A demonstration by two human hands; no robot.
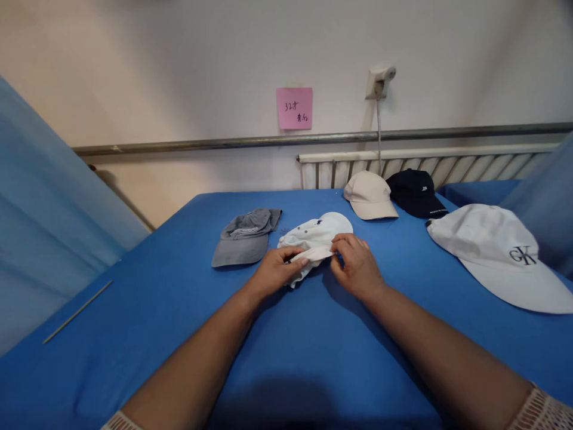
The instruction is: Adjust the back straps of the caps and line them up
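A white baseball cap (319,234) lies crumpled on the blue table (286,334), its brim pointing away from me. My left hand (274,272) pinches the cap's near edge from the left, fingers closed on the fabric. My right hand (357,265) grips the same edge from the right, thumb and fingers pressed on the cloth. The two hands are a few centimetres apart with a strip of the cap stretched between them.
A grey cap (245,237) lies flattened to the left. A beige cap (369,195) and a navy cap (416,192) sit at the far edge by a radiator (447,167). A large white cap (499,254) is at right. A thin stick (77,312) lies at left.
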